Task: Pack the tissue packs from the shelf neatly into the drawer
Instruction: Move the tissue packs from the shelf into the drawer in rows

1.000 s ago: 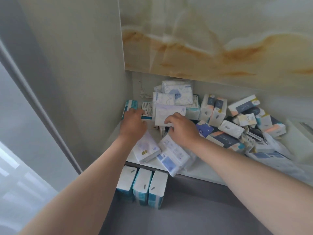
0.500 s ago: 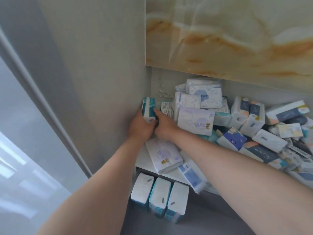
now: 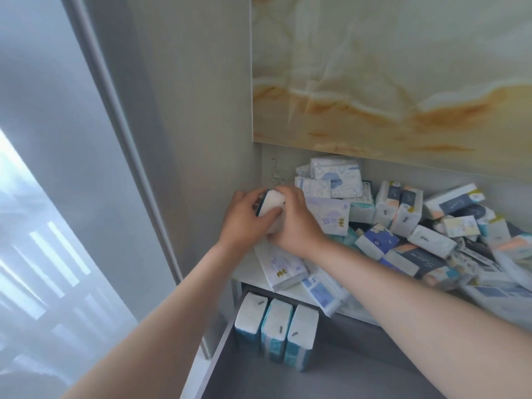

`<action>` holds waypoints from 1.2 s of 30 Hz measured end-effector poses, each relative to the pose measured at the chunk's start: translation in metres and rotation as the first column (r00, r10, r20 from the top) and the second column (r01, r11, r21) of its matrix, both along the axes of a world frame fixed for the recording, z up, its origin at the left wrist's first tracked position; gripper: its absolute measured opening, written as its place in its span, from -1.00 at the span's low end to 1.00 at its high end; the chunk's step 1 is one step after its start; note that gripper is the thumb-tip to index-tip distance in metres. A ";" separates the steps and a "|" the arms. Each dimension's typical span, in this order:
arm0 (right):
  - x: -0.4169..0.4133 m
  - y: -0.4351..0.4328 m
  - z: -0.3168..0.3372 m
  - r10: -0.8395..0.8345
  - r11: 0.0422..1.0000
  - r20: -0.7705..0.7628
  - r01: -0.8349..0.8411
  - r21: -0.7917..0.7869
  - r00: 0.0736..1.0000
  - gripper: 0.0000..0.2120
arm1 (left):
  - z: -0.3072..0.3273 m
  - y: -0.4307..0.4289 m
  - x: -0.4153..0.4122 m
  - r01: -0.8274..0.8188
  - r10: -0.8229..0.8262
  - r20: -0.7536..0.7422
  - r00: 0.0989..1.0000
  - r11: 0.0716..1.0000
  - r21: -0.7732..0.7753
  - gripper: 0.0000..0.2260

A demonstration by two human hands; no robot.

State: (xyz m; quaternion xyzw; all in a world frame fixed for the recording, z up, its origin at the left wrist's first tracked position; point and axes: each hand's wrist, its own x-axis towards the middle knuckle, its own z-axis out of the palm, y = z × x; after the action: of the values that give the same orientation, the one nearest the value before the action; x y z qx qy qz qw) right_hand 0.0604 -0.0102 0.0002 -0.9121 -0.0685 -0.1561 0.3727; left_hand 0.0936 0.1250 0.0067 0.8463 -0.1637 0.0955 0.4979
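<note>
Drawer (image 3: 316,381) stands open, nearest, below the shelf (image 3: 247,279). Three packs (image 3: 276,332) stand upright in its far left corner, side by side and touching, the leftmost against the drawer's left side. At the shelf's front edge a lavender pack (image 3: 283,267) lies flat. Just to its right a blue pack (image 3: 325,295) overhangs the edge above the drawer. Beyond these, both hands meet on one white pack (image 3: 270,207) with a dark teal edge, near the corner by the wall (image 3: 195,110). Left hand (image 3: 244,223): grip closed round the pack's left side, thumb across its face. Right hand (image 3: 293,226): grip closed over the pack's right side, fingers curled over the top. The pack is blurred and mostly covered; cannot tell whether it rests on anything. To the right and behind, a loose pile (image 3: 431,231) of mixed packs covers the shelf, some upright, many tilted or flat. Farthest, a marble panel (image 3: 388,82) hangs above the pile.
</note>
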 end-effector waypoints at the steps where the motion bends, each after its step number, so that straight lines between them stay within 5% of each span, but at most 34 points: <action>1: -0.011 0.002 0.005 0.005 1.000 -0.023 -0.005 0.014 1.000 -0.12 | 0.002 0.006 -0.009 0.019 -0.019 -0.036 0.999 1.000 -0.020 -0.61; 7: -0.079 0.020 0.013 0.047 0.990 -0.220 -0.017 0.138 0.974 -0.15 | 0.000 0.048 -0.063 0.142 -0.156 -0.259 0.953 0.987 -0.072 -0.56; 15: -0.133 0.043 -0.036 0.184 0.982 -0.532 -0.129 0.139 0.827 -0.14 | -0.043 0.093 -0.100 0.346 -0.215 -0.571 0.792 0.929 0.130 -0.71; 23: -0.143 0.073 -0.115 0.079 0.982 -0.646 -0.170 -0.081 0.760 -0.10 | -0.114 0.122 -0.114 0.334 -0.031 -0.561 0.827 0.830 0.447 -0.62; 30: -0.136 0.090 -0.154 -0.140 0.945 -0.609 -0.079 -0.318 0.781 -0.15 | -0.143 0.114 -0.116 0.396 -0.102 -0.466 0.879 0.699 0.595 -0.48; 36: -0.139 0.090 -0.166 0.022 0.981 -0.696 -0.150 -0.124 0.717 0.04 | -0.161 0.115 -0.115 0.458 -0.156 -0.449 0.880 0.533 0.712 -0.31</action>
State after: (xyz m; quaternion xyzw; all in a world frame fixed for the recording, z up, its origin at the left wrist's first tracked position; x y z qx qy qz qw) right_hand -0.0790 0.0797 -0.1662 -0.9286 0.0201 0.2195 0.2985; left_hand -0.0218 0.2402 -0.1547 0.9376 -0.2509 -0.2226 0.0922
